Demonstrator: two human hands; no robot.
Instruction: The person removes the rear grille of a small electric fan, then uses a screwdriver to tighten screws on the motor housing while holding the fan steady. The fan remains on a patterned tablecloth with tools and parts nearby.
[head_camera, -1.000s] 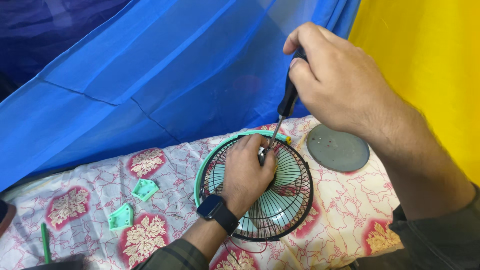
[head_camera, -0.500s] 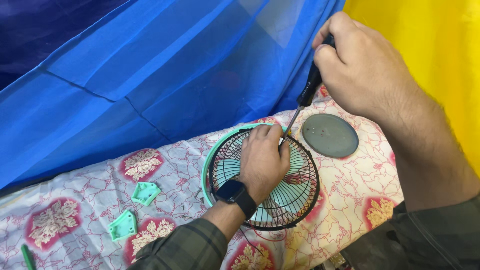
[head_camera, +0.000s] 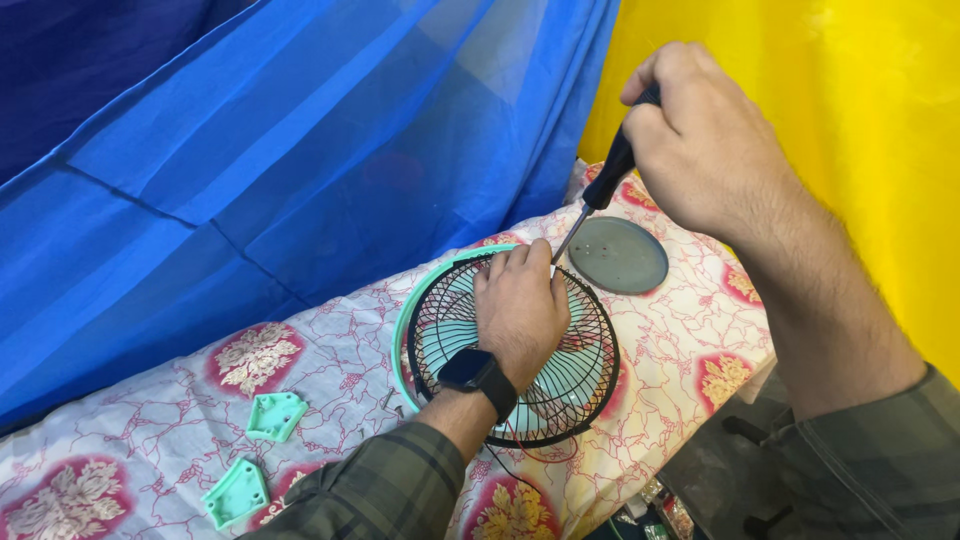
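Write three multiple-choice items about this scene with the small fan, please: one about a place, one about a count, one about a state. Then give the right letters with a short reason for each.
1. Where does the grey round disc lie?
A. on the patterned cloth, beside the fan
B. inside the fan grille
C. under the left hand

2. How many small green plastic pieces lie on the cloth?
A. one
B. two
C. four

3. What does the right hand do?
A. rests flat and empty
B. grips a screwdriver
C. holds the disc

Answers:
1 A: the disc sits apart from the fan, on the cloth.
2 B: one piece and another show.
3 B: its fingers close on the black handle, tip at the grille by the left hand.
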